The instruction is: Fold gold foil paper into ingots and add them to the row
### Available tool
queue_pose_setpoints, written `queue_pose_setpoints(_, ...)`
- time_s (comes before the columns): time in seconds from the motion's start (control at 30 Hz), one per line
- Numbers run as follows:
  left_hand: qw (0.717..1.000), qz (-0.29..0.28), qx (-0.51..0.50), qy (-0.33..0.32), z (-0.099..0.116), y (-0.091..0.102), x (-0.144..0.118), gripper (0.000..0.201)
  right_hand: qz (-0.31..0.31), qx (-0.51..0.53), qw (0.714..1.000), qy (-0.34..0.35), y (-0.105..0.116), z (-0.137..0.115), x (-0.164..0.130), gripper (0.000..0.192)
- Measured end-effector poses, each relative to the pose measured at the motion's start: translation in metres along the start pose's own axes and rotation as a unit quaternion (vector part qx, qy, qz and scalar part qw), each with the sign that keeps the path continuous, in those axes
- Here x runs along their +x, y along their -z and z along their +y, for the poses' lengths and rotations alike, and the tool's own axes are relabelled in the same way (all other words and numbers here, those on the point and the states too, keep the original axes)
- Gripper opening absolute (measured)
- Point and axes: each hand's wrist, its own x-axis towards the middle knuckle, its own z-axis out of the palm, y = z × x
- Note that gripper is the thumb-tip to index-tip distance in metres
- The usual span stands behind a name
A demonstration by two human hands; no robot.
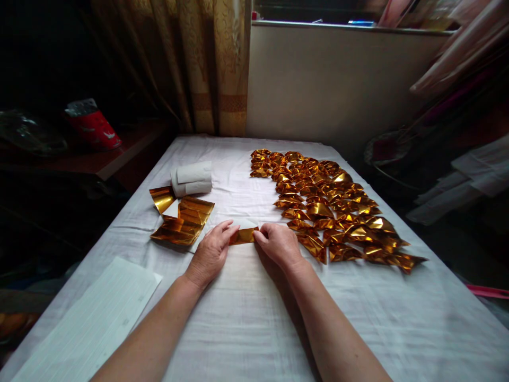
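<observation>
I am pinching the light, crease-prone gold foil (243, 235) by its ends, left hand (209, 253) at nine o'clock, right hand (279, 243) at three.

head view, looking down, close over table (254, 329)

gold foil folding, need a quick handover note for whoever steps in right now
Left hand and right hand each pinch one end of a small gold foil piece just above the white cloth.
Flat gold sheets lie stacked to the left, by a white paper roll.
Done: many folded gold pieces lie in rows on the right.
Left: the piece in hand looks only partly folded, and the stack of flat sheets is still unfolded.
</observation>
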Motion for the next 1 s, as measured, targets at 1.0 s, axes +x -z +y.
queue_pose_setpoints(1.0, 0.981, -0.113, 0.131, -0.086, 0.029, 0.012, -0.002, 0.031, -0.043, -0.027, 0.999, -0.014, 0.01, -0.001, -0.004, 0.026)
